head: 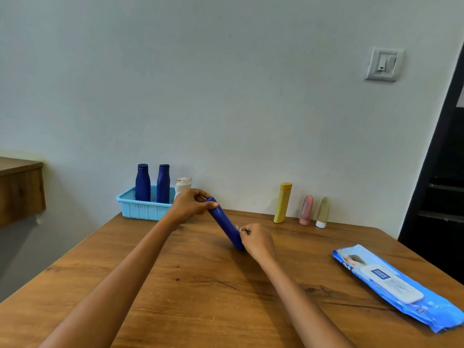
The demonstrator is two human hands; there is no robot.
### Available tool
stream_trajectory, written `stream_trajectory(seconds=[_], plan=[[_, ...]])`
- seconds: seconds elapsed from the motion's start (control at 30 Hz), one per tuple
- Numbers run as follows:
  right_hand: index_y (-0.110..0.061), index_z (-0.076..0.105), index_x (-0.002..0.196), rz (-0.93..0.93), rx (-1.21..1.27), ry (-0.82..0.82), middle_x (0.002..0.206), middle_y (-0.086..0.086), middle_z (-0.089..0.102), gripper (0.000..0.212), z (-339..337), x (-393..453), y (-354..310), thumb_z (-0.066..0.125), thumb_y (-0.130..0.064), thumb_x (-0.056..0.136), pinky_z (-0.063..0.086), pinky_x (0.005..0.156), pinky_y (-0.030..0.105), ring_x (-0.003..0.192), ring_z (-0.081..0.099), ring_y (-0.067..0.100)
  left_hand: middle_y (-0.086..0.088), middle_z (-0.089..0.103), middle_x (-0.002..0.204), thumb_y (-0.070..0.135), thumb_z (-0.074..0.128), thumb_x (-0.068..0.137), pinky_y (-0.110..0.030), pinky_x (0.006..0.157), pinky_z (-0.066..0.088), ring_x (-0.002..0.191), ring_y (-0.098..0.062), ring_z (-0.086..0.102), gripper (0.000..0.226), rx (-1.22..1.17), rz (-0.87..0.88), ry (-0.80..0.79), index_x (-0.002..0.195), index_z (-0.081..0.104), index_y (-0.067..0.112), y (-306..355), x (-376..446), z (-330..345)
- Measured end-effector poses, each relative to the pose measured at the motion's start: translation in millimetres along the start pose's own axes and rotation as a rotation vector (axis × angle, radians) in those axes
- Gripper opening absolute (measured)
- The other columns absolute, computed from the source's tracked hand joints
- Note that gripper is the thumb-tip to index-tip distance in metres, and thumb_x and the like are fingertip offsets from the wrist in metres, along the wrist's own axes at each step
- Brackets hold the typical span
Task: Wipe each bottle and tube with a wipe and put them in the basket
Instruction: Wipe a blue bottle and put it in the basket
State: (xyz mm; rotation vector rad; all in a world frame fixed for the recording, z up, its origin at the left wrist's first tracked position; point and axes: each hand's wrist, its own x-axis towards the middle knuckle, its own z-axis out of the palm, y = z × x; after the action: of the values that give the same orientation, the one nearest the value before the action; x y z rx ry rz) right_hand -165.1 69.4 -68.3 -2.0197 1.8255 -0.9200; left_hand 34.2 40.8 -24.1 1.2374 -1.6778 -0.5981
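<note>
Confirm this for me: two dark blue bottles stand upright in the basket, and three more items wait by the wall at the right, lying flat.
Not quite. In the head view the yellow bottle, pink tube and beige tube stand upright, not flat. Two dark blue bottles do stand in the basket.

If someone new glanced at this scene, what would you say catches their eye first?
Most striking is the dark blue bottle held tilted over the middle of the wooden table, the left hand gripping its top and the right hand at its base. Next come the light blue basket at the back left holding two blue bottles, and the blue wipes pack on the right.
</note>
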Motion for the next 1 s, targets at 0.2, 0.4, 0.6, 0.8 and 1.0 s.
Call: stream_trajectory(seconds=[0.2,0.4,0.6,0.8,1.0], plan=[[-0.019,0.071,0.098,-0.063,0.200,-0.011,0.096,-0.003,0.070,0.019,-9,6,-19,0.053,-0.024,0.092,0.041,0.059,0.020,0.077,0.057,0.008,-0.002,0.066,0.083,0.035,0.072,0.079,-0.022,0.068,0.053,0.077,-0.016,0.065,0.024,0.027,0.011,0.077,0.090,0.057,0.020,3,-1,3],[-0.019,0.062,0.122,-0.197,0.381,0.023,0.120,-0.004,0.064,0.031,-4,3,-25,0.060,-0.023,0.090,0.043,0.070,0.014,0.099,0.053,0.004,-0.003,0.064,0.078,0.037,0.071,0.079,-0.022,0.064,0.052,0.067,-0.015,0.063,0.026,-0.006,0.001,0.138,0.085,0.054,0.020,7,-3,7],[-0.020,0.062,0.122,-0.346,0.388,0.261,0.114,-0.005,0.066,0.034,-1,-1,-37,0.064,-0.025,0.088,0.044,0.077,0.014,0.095,0.054,0.000,0.001,0.060,0.067,0.033,0.071,0.081,-0.022,0.061,0.049,0.060,-0.009,0.060,0.027,0.051,0.114,0.156,0.095,0.058,0.014,17,-3,15],[-0.018,0.064,0.118,-0.269,0.400,0.200,0.114,-0.004,0.066,0.036,-5,-1,-31,0.061,-0.038,0.088,0.048,0.073,0.019,0.097,0.059,0.007,-0.002,0.063,0.066,0.045,0.069,0.080,-0.027,0.058,0.050,0.058,-0.014,0.060,0.036,0.143,0.073,0.189,0.083,0.058,0.010,24,-3,16],[-0.018,0.069,0.106,-0.178,0.295,0.106,0.095,-0.005,0.070,0.021,-6,-3,-2,0.063,-0.028,0.089,0.038,0.058,0.012,0.084,0.061,0.007,-0.001,0.062,0.060,0.046,0.065,0.083,-0.019,0.048,0.047,0.047,-0.013,0.059,0.036,0.109,-0.056,0.166,0.081,0.049,0.014,19,-4,14]])
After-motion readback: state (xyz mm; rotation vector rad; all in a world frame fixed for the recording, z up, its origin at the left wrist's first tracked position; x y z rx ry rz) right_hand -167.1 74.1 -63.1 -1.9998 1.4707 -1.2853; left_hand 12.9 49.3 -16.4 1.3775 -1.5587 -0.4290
